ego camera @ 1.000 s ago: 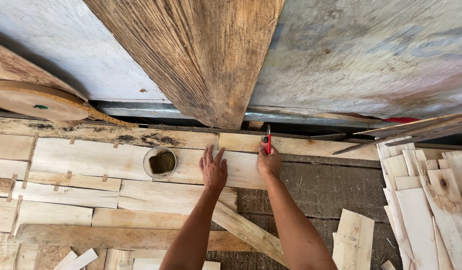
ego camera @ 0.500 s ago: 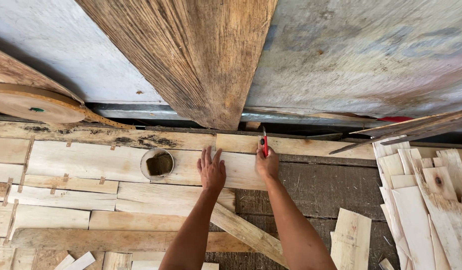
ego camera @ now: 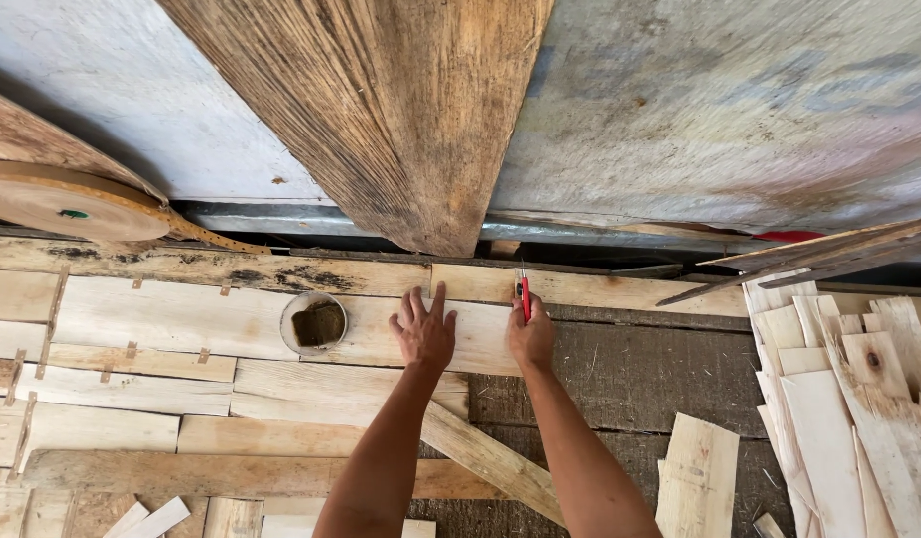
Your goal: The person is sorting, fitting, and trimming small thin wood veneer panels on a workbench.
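Observation:
My left hand (ego camera: 423, 330) lies flat, fingers spread, on a pale thin wood sheet (ego camera: 231, 321) laid over the bench. My right hand (ego camera: 530, 336) grips a red-handled knife (ego camera: 525, 296), its tip pointing away from me at the right end of that sheet, close to a long pale strip (ego camera: 620, 290) along the back. A small round tin (ego camera: 314, 323) with dark contents stands on the sheet just left of my left hand.
Several pale veneer pieces cover the bench at left (ego camera: 102, 399). A stack of loose veneer scraps (ego camera: 839, 399) lies at right. A broad weathered plank (ego camera: 400, 110) leans overhead against a grey wall. A tape roll (ego camera: 67, 204) sits at far left.
Both hands stay at the same spot on the sheet. The view has shifted slightly; the knife remains upright at the sheet's right end.

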